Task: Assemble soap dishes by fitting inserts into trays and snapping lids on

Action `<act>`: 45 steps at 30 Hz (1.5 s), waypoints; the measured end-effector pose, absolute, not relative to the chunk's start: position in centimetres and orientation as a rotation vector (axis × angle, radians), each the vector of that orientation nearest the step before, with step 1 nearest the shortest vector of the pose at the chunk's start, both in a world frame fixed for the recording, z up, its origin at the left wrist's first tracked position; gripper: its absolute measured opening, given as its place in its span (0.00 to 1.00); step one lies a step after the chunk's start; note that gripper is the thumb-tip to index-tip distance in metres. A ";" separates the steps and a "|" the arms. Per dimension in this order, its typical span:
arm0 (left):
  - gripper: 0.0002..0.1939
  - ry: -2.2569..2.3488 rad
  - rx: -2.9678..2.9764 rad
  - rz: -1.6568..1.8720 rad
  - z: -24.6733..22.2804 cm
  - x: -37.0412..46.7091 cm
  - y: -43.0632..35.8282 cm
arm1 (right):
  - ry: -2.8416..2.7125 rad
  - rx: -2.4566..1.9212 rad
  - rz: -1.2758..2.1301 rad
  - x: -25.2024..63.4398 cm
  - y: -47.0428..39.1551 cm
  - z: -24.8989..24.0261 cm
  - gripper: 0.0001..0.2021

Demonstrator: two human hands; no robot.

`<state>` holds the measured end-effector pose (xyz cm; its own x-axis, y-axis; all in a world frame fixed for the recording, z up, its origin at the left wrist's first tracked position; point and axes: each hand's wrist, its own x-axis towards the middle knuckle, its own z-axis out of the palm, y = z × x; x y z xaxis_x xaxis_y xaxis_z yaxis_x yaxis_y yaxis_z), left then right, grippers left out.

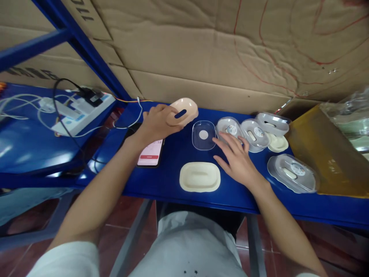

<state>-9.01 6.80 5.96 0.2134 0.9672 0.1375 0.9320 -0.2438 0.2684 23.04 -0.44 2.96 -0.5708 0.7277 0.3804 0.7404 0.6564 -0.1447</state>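
Brown corrugated cardboard sheeting [178,54] forms the wall across the top of the frame, creased and seamed, with thin red curving lines [261,23] at upper right. Dark printed characters [85,15] show at upper left. There, a blue metal upright [89,50] slants down towards the tabletop, joined by a blue crossbar [34,48] from the left edge. The glossy blue tabletop [168,179] spans the middle of the frame, catching whitish glare at far left. Below it, grey table legs [135,236] stand left and right of bottom centre, over reddish-brown floor tiles [115,246] with pale joints.
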 end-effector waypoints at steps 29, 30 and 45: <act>0.29 1.097 2.503 0.589 1.1 -6.3 -8.2 | -2.524 -0.965 0.190 25.4 -9.4 0.8 0.18; 0.29 1.095 2.493 0.584 1.1 -6.3 -8.1 | -2.511 -0.962 0.188 25.3 -9.3 0.8 0.17; 0.28 1.085 2.429 0.625 0.6 -6.3 -7.7 | -2.470 -0.953 0.155 25.0 -8.8 0.1 0.16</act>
